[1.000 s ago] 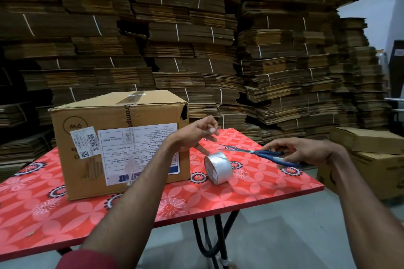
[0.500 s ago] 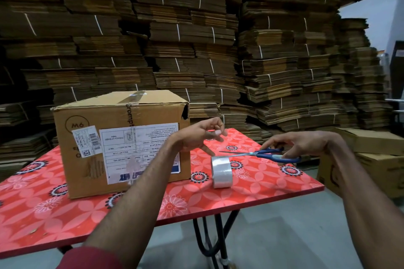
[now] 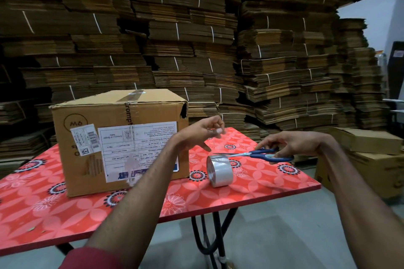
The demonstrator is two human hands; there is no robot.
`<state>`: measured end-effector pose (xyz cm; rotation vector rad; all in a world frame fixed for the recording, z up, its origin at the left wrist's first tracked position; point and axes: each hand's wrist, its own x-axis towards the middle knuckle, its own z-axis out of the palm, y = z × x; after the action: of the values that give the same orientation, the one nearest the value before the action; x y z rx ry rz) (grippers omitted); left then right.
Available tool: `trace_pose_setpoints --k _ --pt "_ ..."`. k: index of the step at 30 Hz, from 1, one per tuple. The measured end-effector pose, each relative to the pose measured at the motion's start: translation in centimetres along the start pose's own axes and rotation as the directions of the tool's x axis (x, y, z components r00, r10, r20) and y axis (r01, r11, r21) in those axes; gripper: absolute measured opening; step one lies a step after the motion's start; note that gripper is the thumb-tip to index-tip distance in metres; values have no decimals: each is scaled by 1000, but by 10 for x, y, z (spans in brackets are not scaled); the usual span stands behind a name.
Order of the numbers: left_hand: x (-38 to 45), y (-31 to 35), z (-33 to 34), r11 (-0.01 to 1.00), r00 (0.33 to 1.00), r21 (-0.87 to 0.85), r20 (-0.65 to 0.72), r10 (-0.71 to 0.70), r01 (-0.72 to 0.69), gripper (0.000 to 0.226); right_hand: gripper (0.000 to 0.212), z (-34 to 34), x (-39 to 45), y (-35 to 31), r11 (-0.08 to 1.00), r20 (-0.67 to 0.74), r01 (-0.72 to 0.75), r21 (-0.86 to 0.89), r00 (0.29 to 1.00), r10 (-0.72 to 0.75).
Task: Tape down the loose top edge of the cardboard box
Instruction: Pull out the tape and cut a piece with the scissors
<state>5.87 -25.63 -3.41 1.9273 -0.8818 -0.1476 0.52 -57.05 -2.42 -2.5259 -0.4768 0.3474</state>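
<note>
Cardboard box point(image 3: 122, 137) sits on the red table point(image 3: 251, 190), just left of the left hand point(image 3: 202, 133) pinching something unclear, nearer than the right hand point(image 3: 290, 143) gripping scissors point(image 3: 255, 154) over the tape roll point(image 3: 219, 170).

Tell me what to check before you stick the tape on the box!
1. Cardboard box sits steady on the table: ok.
2. Left hand pinches a cut tape piece: cannot tell, tape too clear to see.
3. Scissors held safely in right hand, blades shut: ok.
4. Tape roll on the table, within reach: ok.
5. Box's top edge already taped flat: not ok, torn corner gapes.
</note>
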Motion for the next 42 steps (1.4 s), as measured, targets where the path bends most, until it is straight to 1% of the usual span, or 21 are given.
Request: trace_pose_setpoints --k 3,6,9,12,17,25,30,42 --pt "-1 2 -1 999 1000 32 -9 15 -15 4 46 1 -1 1 1000 -14 20 10 1000 -20" --pt "0 2 -3 997 1000 73 -23 15 -13 7 47 1 -2 6 997 -26 41 71 999 -39" --pt "1 1 -5 989 997 148 -66 38 -28 11 47 0 -7 6 992 -47 31 119 999 -25" --pt "1 4 -7 977 994 206 -88 71 -52 13 47 1 -8 4 993 -50 30 117 998 -24" --pt "-2 11 -2 961 991 262 -74 111 -88 13 44 3 -4 1 994 -37 14 104 999 -10" --pt "-3 13 2 972 987 205 -87 137 -117 9 39 7 -8 -2 996 -97 2 90 995 6" --pt "-3 14 4 971 984 197 -90 156 -136 7 40 9 -8 2 997 -126 9 73 992 0" --pt "-4 11 0 968 980 210 -111 165 -139 6 40 7 -8 -1 997 -130 13 79 992 -2"
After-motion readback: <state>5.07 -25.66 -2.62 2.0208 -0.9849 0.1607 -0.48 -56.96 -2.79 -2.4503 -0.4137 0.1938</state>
